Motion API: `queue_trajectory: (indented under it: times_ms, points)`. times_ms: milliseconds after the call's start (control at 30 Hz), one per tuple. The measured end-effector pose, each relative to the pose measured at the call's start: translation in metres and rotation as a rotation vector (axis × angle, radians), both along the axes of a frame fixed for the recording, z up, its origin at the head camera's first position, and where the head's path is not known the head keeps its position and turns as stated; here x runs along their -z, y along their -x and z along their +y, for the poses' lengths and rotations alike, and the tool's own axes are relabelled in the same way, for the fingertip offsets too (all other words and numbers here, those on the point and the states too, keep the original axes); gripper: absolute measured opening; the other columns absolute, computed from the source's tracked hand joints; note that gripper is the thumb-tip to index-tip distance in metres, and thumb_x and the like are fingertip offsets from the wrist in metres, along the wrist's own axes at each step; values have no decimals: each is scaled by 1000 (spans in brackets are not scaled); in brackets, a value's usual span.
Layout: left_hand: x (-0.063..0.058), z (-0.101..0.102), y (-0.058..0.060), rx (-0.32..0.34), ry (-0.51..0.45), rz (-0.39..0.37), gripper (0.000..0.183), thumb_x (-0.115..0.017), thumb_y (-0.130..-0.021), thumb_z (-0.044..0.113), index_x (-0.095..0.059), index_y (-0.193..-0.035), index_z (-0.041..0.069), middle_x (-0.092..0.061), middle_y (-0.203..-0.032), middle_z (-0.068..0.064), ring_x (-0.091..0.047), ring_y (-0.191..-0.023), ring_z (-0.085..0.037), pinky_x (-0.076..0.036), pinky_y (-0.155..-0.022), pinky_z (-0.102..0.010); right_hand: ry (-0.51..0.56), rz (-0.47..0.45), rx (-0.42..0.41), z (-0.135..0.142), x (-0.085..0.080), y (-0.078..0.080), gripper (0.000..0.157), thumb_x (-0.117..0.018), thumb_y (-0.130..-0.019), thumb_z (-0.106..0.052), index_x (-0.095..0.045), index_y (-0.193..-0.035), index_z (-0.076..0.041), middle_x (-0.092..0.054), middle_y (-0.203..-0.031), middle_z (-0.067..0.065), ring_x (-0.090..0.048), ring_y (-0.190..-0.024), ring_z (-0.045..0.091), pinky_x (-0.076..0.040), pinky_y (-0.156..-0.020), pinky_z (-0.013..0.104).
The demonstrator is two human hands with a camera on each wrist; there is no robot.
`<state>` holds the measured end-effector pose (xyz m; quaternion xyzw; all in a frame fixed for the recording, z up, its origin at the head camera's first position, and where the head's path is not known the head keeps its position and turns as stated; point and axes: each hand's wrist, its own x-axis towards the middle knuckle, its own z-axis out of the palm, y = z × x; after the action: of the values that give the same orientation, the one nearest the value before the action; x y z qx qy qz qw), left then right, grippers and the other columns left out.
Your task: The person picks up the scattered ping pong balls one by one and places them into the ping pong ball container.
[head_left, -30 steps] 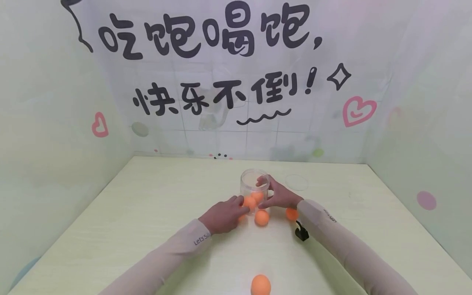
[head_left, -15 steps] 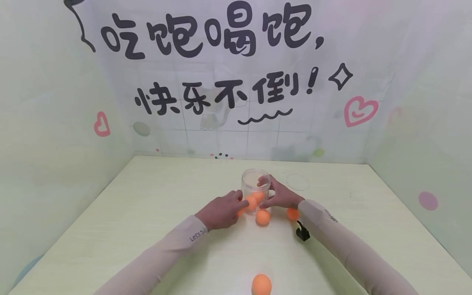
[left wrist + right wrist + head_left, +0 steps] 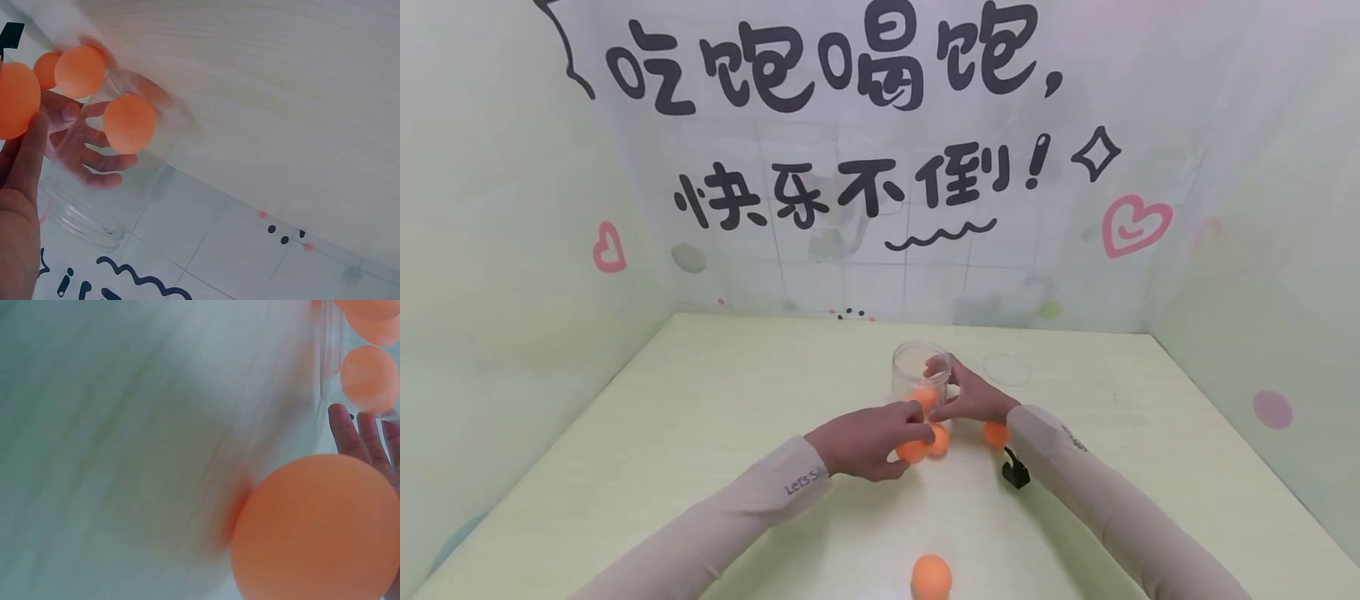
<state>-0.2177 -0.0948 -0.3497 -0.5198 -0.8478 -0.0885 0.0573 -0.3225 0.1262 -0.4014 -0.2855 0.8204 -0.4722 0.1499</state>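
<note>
My left hand (image 3: pixel 868 442) pinches an orange ping-pong ball (image 3: pixel 15 100) just in front of a clear jar (image 3: pixel 917 367). The jar stands upright, its mouth uncovered. My right hand (image 3: pixel 973 396) grips it from the right side; its spread fingers show through the wall in the left wrist view. Inside the jar an orange ball (image 3: pixel 129 124) is visible. Another orange ball (image 3: pixel 938 440) lies on the table at the foot of the jar, partly covered by the left fingers. One more ball (image 3: pixel 319 531) sits beside the right wrist, large in the right wrist view.
A separate orange ball (image 3: pixel 931 577) lies near the front edge of the view. Behind the right hand a clear round lid (image 3: pixel 1006 369) lies flat. A small black object (image 3: pixel 1015 471) is beside the right sleeve. Printed walls stand around the pale table (image 3: pixel 737 367).
My left hand has moved from the jar's left side rightward and nearer, bringing the ball in front of the jar. The right hand keeps its grip on the jar.
</note>
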Motion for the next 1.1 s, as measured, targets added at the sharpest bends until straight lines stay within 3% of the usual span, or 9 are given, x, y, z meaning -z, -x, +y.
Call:
queue_trajectory:
  times_ms: [267, 467, 567, 700, 833, 1100]
  points:
    - [-7, 11, -9, 90, 1, 53, 28, -66, -79, 7, -55, -104, 13, -54, -103, -3, -51, -82, -13, -43, -69, -14, -16, -3, 18, 1, -3, 2, 74, -76, -78, -17, -31, -137, -9, -42, -138, 9, -43, -125, 29, -46, -97, 43]
    - [-17, 7, -10, 52, 33, 56, 28, -67, -80, 9, -56, -106, 13, -52, -103, -3, -48, -74, -10, -40, -61, -13, -23, -12, 5, 2, -4, 0, 76, -76, -79, -17, -30, -138, -8, -41, -139, 10, -42, -125, 30, -46, -97, 42]
    - [-27, 5, -8, 25, 40, 72, 35, -67, -81, 11, -57, -114, 14, -49, -97, -3, -47, -74, -11, -40, -62, -15, -24, -23, 6, 1, -4, -1, 77, -76, -79, -19, -29, -139, -8, -40, -139, 8, -42, -125, 28, -48, -94, 40]
    - [-44, 5, -2, 0, 11, 83, 41, -68, -82, 11, -56, -121, 13, -50, -102, -4, -51, -79, -12, -44, -66, -17, -9, -34, -3, 2, -4, -1, 76, -74, -79, -14, -28, -139, -10, -45, -136, 9, -45, -121, 28, -50, -89, 37]
    - [-56, 7, 5, 4, -10, 79, 32, -68, -81, 9, -55, -111, 11, -50, -109, -4, -53, -87, -14, -48, -73, -20, -1, -28, -28, 3, -2, 0, 78, -74, -79, -13, -27, -141, -17, -47, -135, 8, -47, -117, 26, -50, -89, 36]
    - [-71, 14, 16, -24, -25, 22, 31, -69, -80, 9, -60, -109, 13, -54, -105, -3, -53, -93, -14, -49, -80, -22, 33, -20, -68, 4, -3, -1, 89, -75, -79, -13, -19, -147, -25, -34, -148, -2, -40, -125, 24, -47, -91, 40]
